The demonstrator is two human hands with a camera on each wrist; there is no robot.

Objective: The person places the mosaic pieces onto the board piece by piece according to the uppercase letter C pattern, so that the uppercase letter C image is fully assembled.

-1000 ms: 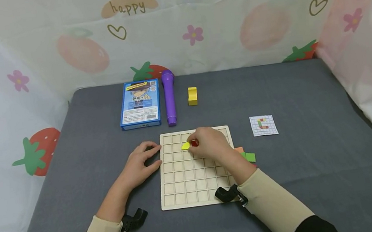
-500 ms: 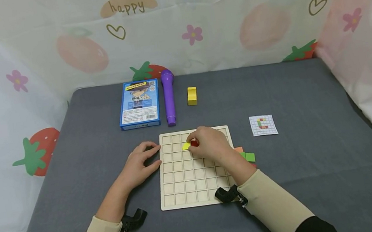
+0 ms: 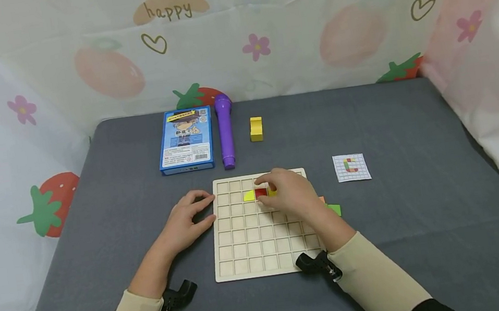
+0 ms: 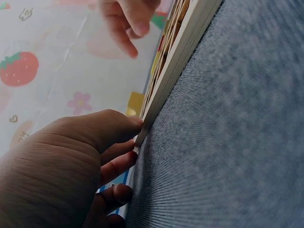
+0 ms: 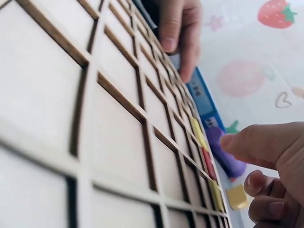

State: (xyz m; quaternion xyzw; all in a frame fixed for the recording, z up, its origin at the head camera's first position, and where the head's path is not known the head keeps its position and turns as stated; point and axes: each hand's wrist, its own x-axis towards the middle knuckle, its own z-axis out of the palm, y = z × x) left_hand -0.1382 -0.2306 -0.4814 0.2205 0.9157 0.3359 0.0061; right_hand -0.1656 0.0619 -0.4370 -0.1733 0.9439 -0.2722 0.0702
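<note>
Red tile [image 3: 261, 193] sits in a cell of a wooden grid board [image 3: 247, 236], between two yellow pieces [image 3: 248, 196], as a right hand [image 3: 289, 192] hovers close by, thumb and fingers parted, holding nothing. A left hand [image 3: 186, 219], fingers relaxed, touches the board's left edge. Beyond lies a blue box [image 3: 185, 140].

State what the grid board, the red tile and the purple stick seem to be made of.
Grid board: probably plain wood, matte; pale faces, with browned cut sides on the ridges.
Red tile: painted wood or plastic; its flat, even colour leaves that open.
Purple stick: likely plastic, judging by its smooth, uniformly coloured body.
</note>
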